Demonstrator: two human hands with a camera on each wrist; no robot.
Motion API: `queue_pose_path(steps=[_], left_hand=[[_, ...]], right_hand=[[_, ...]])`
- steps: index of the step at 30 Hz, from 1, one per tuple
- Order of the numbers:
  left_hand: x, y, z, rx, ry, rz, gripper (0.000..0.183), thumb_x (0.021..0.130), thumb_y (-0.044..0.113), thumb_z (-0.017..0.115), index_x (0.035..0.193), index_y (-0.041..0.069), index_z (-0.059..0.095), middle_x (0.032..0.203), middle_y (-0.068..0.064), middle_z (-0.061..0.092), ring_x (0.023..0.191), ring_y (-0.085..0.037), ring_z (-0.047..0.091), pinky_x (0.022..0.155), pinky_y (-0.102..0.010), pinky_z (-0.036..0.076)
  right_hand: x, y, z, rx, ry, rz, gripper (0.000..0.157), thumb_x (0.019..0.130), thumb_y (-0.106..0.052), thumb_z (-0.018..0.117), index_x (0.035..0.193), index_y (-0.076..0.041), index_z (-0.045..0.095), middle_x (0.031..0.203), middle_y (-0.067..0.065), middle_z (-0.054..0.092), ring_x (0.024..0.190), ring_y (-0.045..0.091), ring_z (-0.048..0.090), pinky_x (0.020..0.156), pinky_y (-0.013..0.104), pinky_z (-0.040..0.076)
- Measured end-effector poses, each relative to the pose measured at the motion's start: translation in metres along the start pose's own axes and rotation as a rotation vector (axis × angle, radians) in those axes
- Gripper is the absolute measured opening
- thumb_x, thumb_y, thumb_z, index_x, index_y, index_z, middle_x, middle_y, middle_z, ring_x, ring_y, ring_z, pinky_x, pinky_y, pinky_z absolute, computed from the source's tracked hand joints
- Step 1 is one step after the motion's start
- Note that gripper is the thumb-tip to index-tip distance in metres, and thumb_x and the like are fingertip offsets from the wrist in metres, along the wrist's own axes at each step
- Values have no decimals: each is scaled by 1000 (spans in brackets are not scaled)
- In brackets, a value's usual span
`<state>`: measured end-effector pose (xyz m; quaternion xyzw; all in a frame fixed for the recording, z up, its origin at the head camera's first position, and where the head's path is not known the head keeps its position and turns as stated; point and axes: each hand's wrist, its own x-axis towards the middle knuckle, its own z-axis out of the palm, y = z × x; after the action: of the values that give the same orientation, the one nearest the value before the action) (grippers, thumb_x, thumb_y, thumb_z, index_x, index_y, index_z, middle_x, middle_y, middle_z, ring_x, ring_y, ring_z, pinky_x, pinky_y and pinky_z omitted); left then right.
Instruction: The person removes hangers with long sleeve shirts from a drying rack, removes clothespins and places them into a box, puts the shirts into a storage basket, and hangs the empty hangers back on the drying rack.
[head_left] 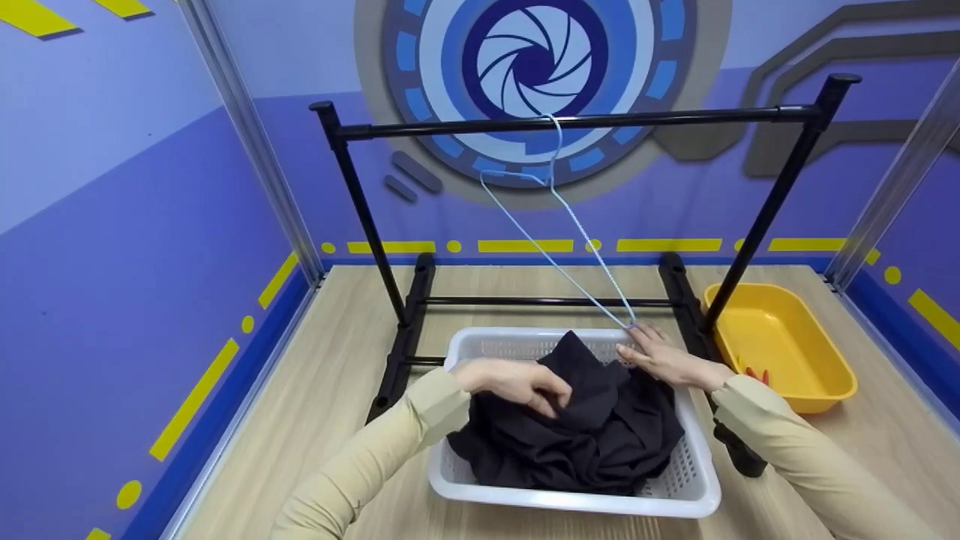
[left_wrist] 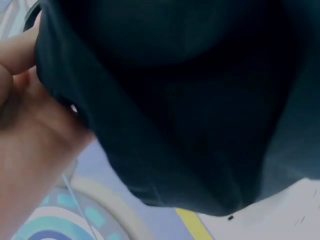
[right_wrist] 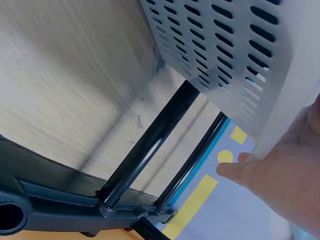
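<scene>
A crumpled black garment (head_left: 577,450) fills much of the white perforated basket (head_left: 574,501). My left hand (head_left: 517,381) pinches a fold of it, thumb against curled fingers, and a flap stands up behind. In the left wrist view the dark fabric (left_wrist: 200,130) hangs beside the left hand (left_wrist: 47,125) and covers most of the picture. My right hand (head_left: 667,361) reaches over the basket's far right corner with its fingers extended. Its fingertips are right at the lower end of a light blue wire hanger (head_left: 556,146), which hangs from the rack's bar.
A black rack (head_left: 480,126) stands behind the basket, its feet (head_left: 679,281) spreading along the wooden table (head_left: 315,375). To the right sits a yellow tub (head_left: 840,375) with small red items inside. Blue-purple panels (head_left: 112,300) enclose the table's back and sides.
</scene>
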<state>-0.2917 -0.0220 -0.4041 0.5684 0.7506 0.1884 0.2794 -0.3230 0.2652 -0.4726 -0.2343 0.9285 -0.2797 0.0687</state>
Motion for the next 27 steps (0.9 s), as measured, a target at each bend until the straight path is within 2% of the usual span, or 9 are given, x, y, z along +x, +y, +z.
queue_pose_path(steps=[5,10,12,18,23,27], left_hand=[[15,2,9,149,-90,-34,14,81,18,67,90,12,58,84,7,52,77,-2,44,71,-12,34],[31,7,20,284,-162,74,17,79,17,69,92,9,61,94,2,52,85,-3,46,76,-10,31],[35,8,24,321,-183,87,15,80,17,69,91,9,62,98,0,51,90,-4,46,78,-9,30],[41,10,35,451,-228,1,17,81,21,67,95,14,62,109,1,48,99,-5,43,80,-10,30],[41,12,42,519,-216,-56,26,81,22,69,102,13,57,105,3,47,93,-6,44,78,-11,30],[38,12,37,469,-132,-87,30,80,27,70,102,12,55,98,4,47,89,-6,44,78,-13,31]], right_hand=[[0,-1,0,5,-8,23,68,97,-39,38,134,15,23,136,36,14,123,53,5,95,59,9],[0,-1,2,-3,-8,22,68,97,-40,38,134,15,22,136,36,15,123,52,6,95,59,9],[-1,-2,3,-1,-9,21,68,97,-39,38,135,14,22,137,35,16,123,52,6,95,59,9],[-2,-4,3,-3,-5,11,67,97,-39,38,136,13,21,137,34,15,122,54,6,94,60,10],[0,-3,3,-7,0,4,67,96,-39,39,136,13,21,138,35,14,123,53,5,95,60,8],[1,-2,3,-15,15,-14,67,96,-38,40,136,12,21,139,33,14,124,51,7,95,59,8]])
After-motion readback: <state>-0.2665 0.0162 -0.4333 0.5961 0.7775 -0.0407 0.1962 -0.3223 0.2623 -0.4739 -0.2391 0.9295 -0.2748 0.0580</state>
